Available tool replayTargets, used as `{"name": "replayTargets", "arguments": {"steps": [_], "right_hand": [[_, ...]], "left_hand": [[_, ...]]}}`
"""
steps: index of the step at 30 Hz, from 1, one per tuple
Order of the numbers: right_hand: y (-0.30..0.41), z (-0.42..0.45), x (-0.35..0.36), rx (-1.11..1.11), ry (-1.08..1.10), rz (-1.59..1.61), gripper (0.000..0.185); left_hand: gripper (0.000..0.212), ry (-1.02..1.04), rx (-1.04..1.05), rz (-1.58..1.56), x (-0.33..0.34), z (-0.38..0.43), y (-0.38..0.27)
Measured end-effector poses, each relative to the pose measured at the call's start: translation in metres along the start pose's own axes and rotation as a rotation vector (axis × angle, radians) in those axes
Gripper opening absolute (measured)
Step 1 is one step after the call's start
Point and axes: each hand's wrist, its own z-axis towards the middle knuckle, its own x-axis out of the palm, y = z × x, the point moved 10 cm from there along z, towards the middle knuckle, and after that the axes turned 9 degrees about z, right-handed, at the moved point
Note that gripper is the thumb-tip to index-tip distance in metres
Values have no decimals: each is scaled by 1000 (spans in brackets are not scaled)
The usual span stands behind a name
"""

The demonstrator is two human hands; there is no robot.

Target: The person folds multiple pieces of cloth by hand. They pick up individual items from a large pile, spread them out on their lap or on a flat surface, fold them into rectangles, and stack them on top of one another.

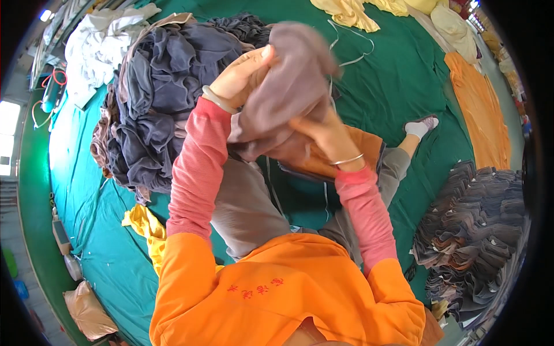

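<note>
A brownish-mauve cloth (pixel 290 82), blurred by motion, is raised in front of me. My left hand (pixel 244 75), with a pale bangle at the wrist, holds its left side; some of the fingers are hidden behind the fabric. My right hand (pixel 322 134), with a thin metal bangle, is at the cloth's lower right; blur and fabric hide whether its fingers grip. Beneath the cloth, orange-brown folded fabric (pixel 365 140) with a dark edge lies between my legs. Thin white strings (pixel 357 58) trail over the green ground sheet (pixel 389 78).
A large heap of dark grey cloths (pixel 173 65) rises at the left, with white cloths (pixel 104 39) behind. Stacked dark cloths (pixel 476 220) lie at the right, below orange fabric (pixel 480 112). Yellow cloth (pixel 149 229) lies near my left sleeve; a stuffed bag (pixel 88 309) sits lower left.
</note>
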Motion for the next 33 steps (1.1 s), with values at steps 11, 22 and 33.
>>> {"name": "replayTargets", "arguments": {"steps": [11,22,33], "right_hand": [[1,-19,-65,-31,-10,1326,66],[43,-80,-64,-203,-554,-629,12],[78,-169,-142,-394,-602,813,40]], "left_hand": [[58,331,-162,-274,67,3,62],[36,14,-171,216,43,12,73],[37,-5,-121,-12,31,1,44]]}}
